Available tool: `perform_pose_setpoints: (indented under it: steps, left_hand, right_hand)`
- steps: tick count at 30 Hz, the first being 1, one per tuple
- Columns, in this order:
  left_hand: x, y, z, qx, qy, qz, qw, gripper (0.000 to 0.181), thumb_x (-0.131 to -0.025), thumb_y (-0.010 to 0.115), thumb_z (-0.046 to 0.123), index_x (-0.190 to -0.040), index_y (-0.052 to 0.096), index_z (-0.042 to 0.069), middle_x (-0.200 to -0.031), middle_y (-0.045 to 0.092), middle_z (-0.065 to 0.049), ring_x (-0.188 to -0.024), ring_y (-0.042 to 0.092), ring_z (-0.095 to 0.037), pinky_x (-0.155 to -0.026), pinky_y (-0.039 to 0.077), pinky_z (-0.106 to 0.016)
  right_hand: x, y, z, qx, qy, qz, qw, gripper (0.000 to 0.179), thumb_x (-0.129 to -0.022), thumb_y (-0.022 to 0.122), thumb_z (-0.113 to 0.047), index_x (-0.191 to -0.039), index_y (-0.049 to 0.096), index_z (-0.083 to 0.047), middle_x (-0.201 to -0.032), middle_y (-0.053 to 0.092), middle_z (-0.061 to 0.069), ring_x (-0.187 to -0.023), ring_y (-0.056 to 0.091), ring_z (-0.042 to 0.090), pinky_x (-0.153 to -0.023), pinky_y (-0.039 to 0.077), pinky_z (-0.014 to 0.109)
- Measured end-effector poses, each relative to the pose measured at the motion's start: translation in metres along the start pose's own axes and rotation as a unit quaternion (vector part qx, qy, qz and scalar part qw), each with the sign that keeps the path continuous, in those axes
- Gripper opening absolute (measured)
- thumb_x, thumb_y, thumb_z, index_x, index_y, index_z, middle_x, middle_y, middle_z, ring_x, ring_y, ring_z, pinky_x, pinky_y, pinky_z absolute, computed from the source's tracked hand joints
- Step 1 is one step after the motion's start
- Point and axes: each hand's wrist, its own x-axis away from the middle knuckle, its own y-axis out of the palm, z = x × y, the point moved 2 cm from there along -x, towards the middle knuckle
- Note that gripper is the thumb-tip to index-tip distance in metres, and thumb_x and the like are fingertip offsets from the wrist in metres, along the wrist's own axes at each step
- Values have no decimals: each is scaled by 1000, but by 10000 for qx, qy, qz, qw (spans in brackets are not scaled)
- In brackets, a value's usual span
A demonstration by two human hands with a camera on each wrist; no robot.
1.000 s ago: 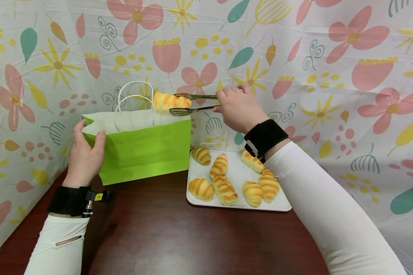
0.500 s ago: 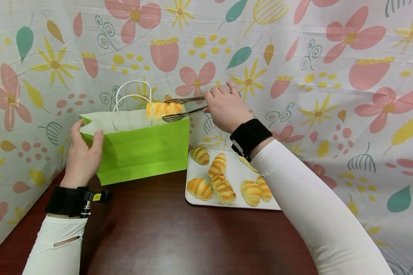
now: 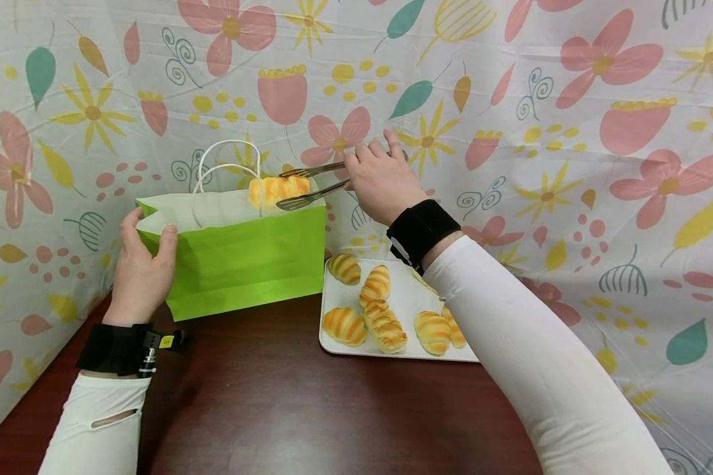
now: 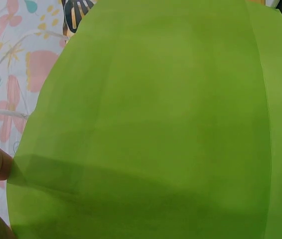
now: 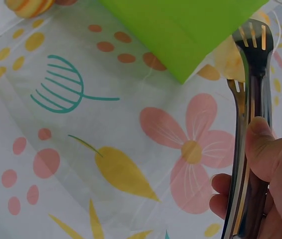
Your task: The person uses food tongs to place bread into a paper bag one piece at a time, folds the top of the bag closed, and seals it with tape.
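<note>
Left of the frame: the person's left hand [image 3: 142,267] is curved, fingers at the left end and thumb on the front, holding a bright green, rectangular paper bag [image 3: 249,264] with a white interior. White cord handles [image 3: 230,141] rise from its rim.

Upper centre: an elongated, ridged, golden-yellow bread roll [image 3: 263,191] is positioned at the right part of the bag's mouth, behind one cord strand. I cannot tell whether it touches the rim. Dark metal tongs with slotted heads [image 3: 297,202] hold the roll at its right end, one head above, one in front.

Right of centre: the right hand [image 3: 383,181] is closed around the tongs, thumb along one arm, index finger raised.

Lower right of centre: a white, flat, rounded-corner tray [image 3: 405,290] rests on the dark reddish-brown worktop [image 3: 309,409]. I count seven striped, golden-brown rolls [image 3: 343,326] on it, two partly covered by the white right sleeve [image 3: 523,336].
</note>
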Motion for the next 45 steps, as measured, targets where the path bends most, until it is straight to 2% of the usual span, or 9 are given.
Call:
perform_pose_setpoints:
  steps: [6, 13, 27, 31, 34, 39, 45]
  left_hand:
    - [-1, 1, 0, 10, -9, 15, 10000, 79, -104, 37, 60, -164, -1, 25, -165, 17, -31, -140, 32, -56, -109, 25, -70]
    - [-1, 1, -1, 16, -12, 18, 10000, 79, -104, 37, 60, -164, -1, 25, -164, 18, -32, -140, 32, -56, -109, 25, -70]
    - [-1, 2, -1, 16, 33, 38, 10000, 79, -105, 37, 59, -164, 0, 24, -163, 20, -33, -139, 33, -56, -108, 26, -69]
    - [-1, 2, -1, 19, -10, -10, 10000, 80, -104, 37, 60, -164, -1, 24, -165, 17, -32, -140, 32, -56, -109, 25, -70]
    - [-1, 1, 0, 21, -5, -25, 10000, 79, -105, 36, 60, -164, -2, 24, -165, 16, -32, -139, 32, -58, -107, 26, -71]
    - [-2, 1, 0, 3, 16, 2, 10000, 79, -105, 36, 60, -164, -1, 24, -163, 19, -35, -136, 35, -59, -106, 27, -70]
    - [-2, 1, -1, 2, -27, 37, 10000, 79, -104, 37, 60, -164, 0, 25, -162, 21, -34, -138, 34, -56, -108, 26, -69]
  right_hand:
    - [-2, 1, -2, 175, -109, 68, 9998, 47, -107, 57, -31, -144, 52, -1, -126, 59, 18, -125, 51, 38, -123, 13, 56]
    - [-5, 4, -7, 277, -198, 96, 9994, 59, -105, 60, -33, -153, 45, -2, -133, 58, 17, -128, 51, 36, -124, 13, 56]
    - [-9, 5, -19, 233, -181, 107, 9995, 46, -103, 65, -32, -137, 57, -2, -136, 57, 15, -131, 48, 34, -125, 9, 54]
    - [-8, 5, -22, 271, -221, 46, 9994, 34, -105, 62, -22, -133, 59, -1, -132, 57, 15, -130, 49, 34, -125, 7, 54]
    - [-7, 4, -25, 332, -251, 56, 9991, 24, -108, 53, -8, -129, 61, -1, -130, 58, 15, -129, 50, 34, -125, 7, 54]
    - [-9, 3, -28, 504, -302, 75, 9982, 28, -108, 42, 2, -126, 63, -1, -133, 60, 17, -130, 50, 35, -125, 8, 54]
    - [-11, 4, -36, 731, -421, -52, 9964, 27, -107, 47, 3, -128, 63, -1, -148, 54, 18, -139, 45, 36, -125, 6, 55]
